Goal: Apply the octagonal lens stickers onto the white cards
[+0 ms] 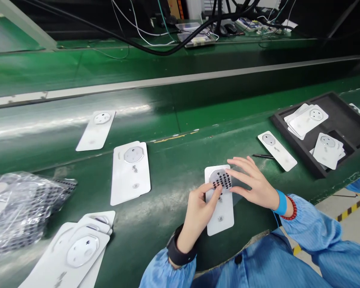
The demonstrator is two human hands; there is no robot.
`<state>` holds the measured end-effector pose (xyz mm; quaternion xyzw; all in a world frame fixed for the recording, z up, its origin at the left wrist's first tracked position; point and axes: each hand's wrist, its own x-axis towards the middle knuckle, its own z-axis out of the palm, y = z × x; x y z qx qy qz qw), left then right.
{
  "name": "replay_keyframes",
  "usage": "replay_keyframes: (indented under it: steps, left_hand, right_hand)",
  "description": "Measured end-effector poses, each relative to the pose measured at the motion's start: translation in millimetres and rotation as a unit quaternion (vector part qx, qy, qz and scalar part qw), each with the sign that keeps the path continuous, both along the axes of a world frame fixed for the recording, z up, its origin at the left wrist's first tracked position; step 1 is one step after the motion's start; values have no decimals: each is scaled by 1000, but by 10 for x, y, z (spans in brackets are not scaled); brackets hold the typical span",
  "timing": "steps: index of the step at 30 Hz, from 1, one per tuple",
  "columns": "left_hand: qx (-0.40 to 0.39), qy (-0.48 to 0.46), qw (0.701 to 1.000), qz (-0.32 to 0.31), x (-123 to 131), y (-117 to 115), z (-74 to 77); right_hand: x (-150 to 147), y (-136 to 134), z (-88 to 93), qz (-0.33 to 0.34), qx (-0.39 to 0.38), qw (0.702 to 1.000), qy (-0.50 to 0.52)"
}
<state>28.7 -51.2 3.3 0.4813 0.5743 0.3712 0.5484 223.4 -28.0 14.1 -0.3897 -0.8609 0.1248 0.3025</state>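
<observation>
A white rectangular panel (220,216) with a grey octagonal area at its far end lies on the green bench in front of me. Over that area is a small clear sheet of round black dots (226,180). My left hand (201,204) pinches the near left edge of this sheet between thumb and index finger. From the right, my right hand (252,182) reaches in with its fingers stretched and spread, the tips at the sheet's right edge. Fingers cover parts of the sheet and the panel's octagon.
More white panels lie at the left (130,176), farther back (96,132) and in a near-left stack (78,256). A plastic bag (21,212) of dotted sheets is beside them. At right are a single panel (277,152), a black pen-like tool (262,156) and a black tray (348,116) holding panels.
</observation>
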Motion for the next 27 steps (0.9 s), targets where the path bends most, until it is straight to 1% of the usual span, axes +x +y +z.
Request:
replay_keyframes:
  steps: [2, 4, 7, 11, 13, 15, 17, 19, 21, 23, 25, 27]
  left_hand:
    - [-21, -31, 999, 8, -9, -14, -28]
    - [-47, -70, 996, 10, -19, -22, -49]
    - [-86, -127, 988, 17, -9, -22, -61]
    - [-109, -164, 979, 54, 45, -50, -34]
    - [-109, -167, 977, 74, 81, -72, -30]
    - [-102, -162, 978, 88, 116, -72, -55]
    - [-90, -148, 980, 97, 142, -43, -93]
    - [-77, -129, 983, 102, 142, -3, -122]
    - [-62, -104, 987, 106, 90, 34, -137]
    - [-47, -74, 989, 120, -30, 53, -149]
    - [-35, -44, 988, 146, -198, 37, -146]
    - [-22, -19, 984, 174, -353, -29, -98]
  right_hand:
    - [-64, -12, -8, -4, 23, 999, 45]
    - [-123, -16, -30, -6, 42, 997, 59]
    - [-177, -18, -54, -13, 66, 997, 27]
    - [-194, -75, -75, 22, 78, 997, 2]
    - [-202, -115, -137, 31, 102, 994, -3]
    - [-224, -125, -248, 35, 135, 990, -6]
    - [-259, -104, -363, 35, 148, 988, -4]
    - [-281, -65, -445, 32, 128, 991, 4]
    - [-262, -18, -493, 29, 84, 996, 13]
    - [-190, 31, -525, 35, 25, 999, 10]
    - [-90, 71, -532, 41, -38, 998, 6]
    - [-8, 91, -482, 33, -93, 995, 25]
